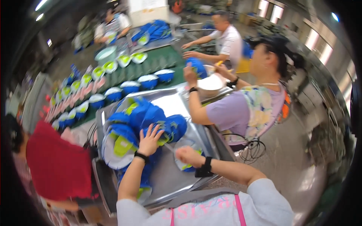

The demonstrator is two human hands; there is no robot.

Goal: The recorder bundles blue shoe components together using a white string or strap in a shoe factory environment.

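A heap of soft blue pieces with lime-green and white parts (147,116) lies on the metal tray in front of me; their exact kind is unclear. My left hand (149,141) rests on the heap, fingers spread. To its right, my right hand (191,156) is closed and somewhat blurred. A thin pale shape reaches from its fingers toward the heap, too smeared to name. Beneath the right hand sits a single white, blue and lime piece (183,164), partly covered by it.
Beyond the metal tray (175,186), a green conveyor (166,58) carries rows of blue-and-white, lime and pink pieces. A co-worker in a lilac top (230,109) works at right beside a white bowl (210,86). Someone in red (58,162) is at left. Black cables (252,150) hang at right.
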